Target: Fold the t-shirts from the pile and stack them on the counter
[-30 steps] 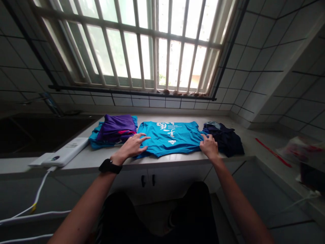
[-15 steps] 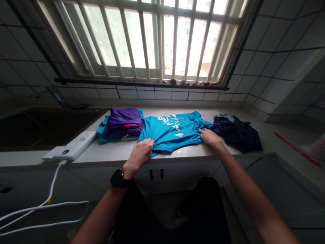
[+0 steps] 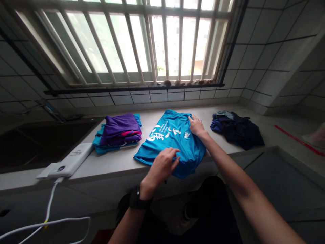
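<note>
A folded blue T-shirt [image 3: 169, 142] with white print lies on the counter [image 3: 114, 162], turned at an angle, its near corner hanging over the front edge. My left hand [image 3: 162, 166], with a black watch on the wrist, rests on the shirt's near part, fingers bent and pressing the cloth. My right hand [image 3: 196, 125] lies flat on the shirt's far right corner, fingers stretched out.
A stack of folded purple and teal clothes [image 3: 119, 130] sits left of the shirt. A dark navy heap of clothes [image 3: 237, 128] lies to the right. A white device [image 3: 68, 162] with a cable lies at the counter's left front, beside a dark sink [image 3: 38, 139]. A barred window stands behind.
The blue shirt has been turned clockwise and pulled toward the front edge. My left hand moved right onto its near part; my right hand moved to its far corner.
</note>
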`<state>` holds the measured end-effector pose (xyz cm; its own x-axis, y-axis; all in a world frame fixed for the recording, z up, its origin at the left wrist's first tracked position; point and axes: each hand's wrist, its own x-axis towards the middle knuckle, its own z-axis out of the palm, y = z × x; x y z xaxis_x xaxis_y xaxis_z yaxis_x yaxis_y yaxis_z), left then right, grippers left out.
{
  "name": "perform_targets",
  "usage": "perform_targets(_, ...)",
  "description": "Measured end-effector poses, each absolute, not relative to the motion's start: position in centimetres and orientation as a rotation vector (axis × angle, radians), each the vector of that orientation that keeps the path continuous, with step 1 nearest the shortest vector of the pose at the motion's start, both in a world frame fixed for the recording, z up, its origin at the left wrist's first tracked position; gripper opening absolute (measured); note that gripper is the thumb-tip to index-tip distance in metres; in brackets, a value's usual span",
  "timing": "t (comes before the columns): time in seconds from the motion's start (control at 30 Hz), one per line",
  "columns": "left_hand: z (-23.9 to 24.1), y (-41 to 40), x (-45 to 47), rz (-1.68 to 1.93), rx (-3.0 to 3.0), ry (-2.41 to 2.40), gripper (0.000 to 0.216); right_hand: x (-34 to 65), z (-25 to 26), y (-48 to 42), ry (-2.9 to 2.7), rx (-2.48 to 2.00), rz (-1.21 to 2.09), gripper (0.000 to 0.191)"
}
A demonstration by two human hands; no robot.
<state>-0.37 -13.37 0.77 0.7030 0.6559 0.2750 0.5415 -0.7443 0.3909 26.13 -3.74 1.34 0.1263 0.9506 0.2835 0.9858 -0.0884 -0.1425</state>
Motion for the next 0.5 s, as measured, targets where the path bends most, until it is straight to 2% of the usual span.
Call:
perform_targets(0.1,0.7,-9.9,-5.1,0.529,2.751,1.275,0.061,23.9,-0.1,-8.4,-1.952,-2.027,-0.127,0.055)
perform_targets(0.3,-1.7,-9.2,-9.1,0.371,2.853,1.314,0.060,24.0,-2.9,-14.0,-2.138,-2.044,0.004,0.051)
perform_targets(0.5,-1.2,-11.4,-8.4,0.397,2.935,0.990,0.059,27.3,-0.8,-11.6,-2.231,-1.962,0.080,0.051)
